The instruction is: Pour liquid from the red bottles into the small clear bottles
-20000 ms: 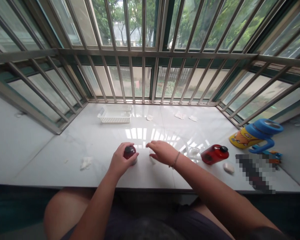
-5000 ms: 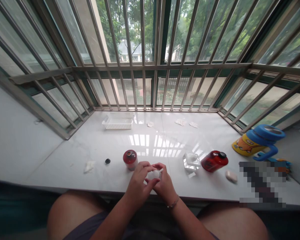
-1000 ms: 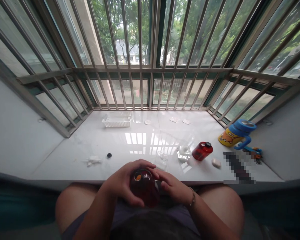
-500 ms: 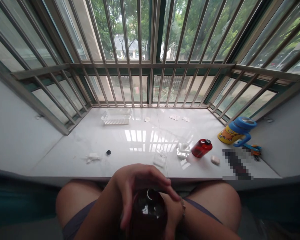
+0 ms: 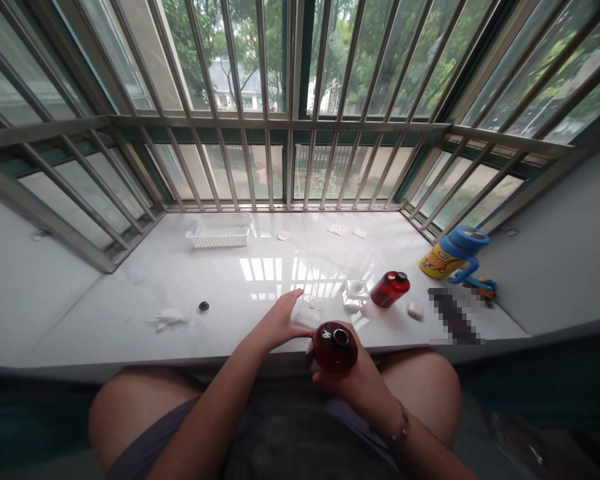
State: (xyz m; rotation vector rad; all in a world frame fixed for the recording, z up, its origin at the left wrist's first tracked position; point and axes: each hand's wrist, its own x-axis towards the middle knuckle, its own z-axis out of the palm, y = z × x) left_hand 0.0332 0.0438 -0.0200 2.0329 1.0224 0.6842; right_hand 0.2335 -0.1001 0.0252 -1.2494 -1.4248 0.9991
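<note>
An uncapped dark red bottle [image 5: 333, 357] is held over the front edge of the white sill by my right hand [image 5: 363, 373], whose fingers wrap round its side. The round opening at its top faces up towards me. My left hand [image 5: 279, 325] is open just left of the bottle, thumb stretched towards it; whether the thumb touches it I cannot tell. Beyond my left fingers lies a small clear plastic piece [image 5: 310, 309], partly hidden by the hand. A small black cap [image 5: 204, 307] rests on the sill to the left.
Another red bottle [image 5: 391, 289], with a black cap, stands to the right by a clear square container [image 5: 355, 294] and a pale stone-like piece [image 5: 415, 311]. A blue and yellow mug [image 5: 453, 253] is further right. A white basket [image 5: 219, 233] and crumpled tissue [image 5: 169, 320] lie left.
The red bottle has moved from close to my body forward and right to the sill edge, in my right hand. My left hand has come off it and opened beside it.
</note>
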